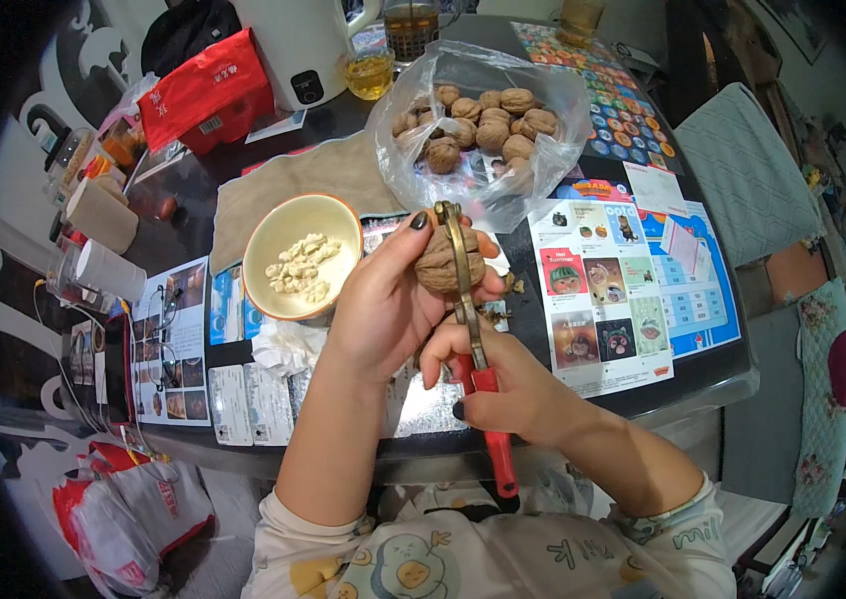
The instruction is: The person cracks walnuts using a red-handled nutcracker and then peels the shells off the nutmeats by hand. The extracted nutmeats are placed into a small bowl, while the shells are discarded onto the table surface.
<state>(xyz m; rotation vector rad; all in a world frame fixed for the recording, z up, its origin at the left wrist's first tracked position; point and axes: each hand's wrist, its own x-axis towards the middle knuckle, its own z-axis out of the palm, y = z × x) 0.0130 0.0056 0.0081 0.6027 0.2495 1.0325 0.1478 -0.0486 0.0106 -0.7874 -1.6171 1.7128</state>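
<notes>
Between the thumb and fingers of my left hand (382, 307) is a whole walnut (442, 268). My right hand (520, 389) grips the red handles of a metal nutcracker (494, 427), whose jaws lie around the nut. A cream bowl with an orange rim (254, 277) stands to the left of my left hand and contains pale peeled walnut pieces (307, 262). Beyond my hands, an open clear plastic bag (565, 97) holds many walnuts (493, 135). Bits of shell (514, 284) lie just right of my left fingers.
A brown cloth (296, 176) lies behind the bowl, with a crumpled tissue (288, 348) in front of it. An electric kettle (296, 52), a glass cup of yellow liquid (368, 75) and a red packet (206, 93) stand at the back. Printed sheets (603, 292) cover the right side; eyeglasses (167, 337) lie left.
</notes>
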